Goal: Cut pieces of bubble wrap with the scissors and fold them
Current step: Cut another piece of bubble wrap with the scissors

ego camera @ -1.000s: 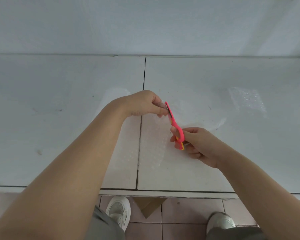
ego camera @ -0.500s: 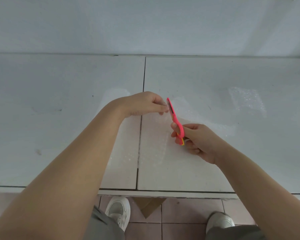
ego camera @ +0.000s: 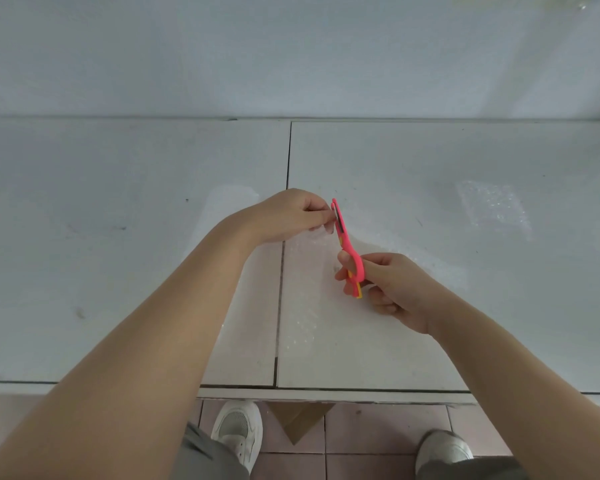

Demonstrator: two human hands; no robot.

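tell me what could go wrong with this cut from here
1. The left hand pinches the bubble wrap right beside the blades of the pink scissors, so its fingers could get nicked.
2. The wrap is clear and limp, so the cut may wander or the sheet may bunch between the blades.
3. The sheet trails near the counter edge, so a freed piece might slide to the floor.

The scissors' (ego camera: 346, 244) handle loops are mostly covered by the right hand (ego camera: 394, 287). The sheet's (ego camera: 302, 292) clear edges are hard to trace against the white counter (ego camera: 118, 258). Whether the blades are parted cannot be told. Both shoes (ego camera: 238, 433) are partly hidden.
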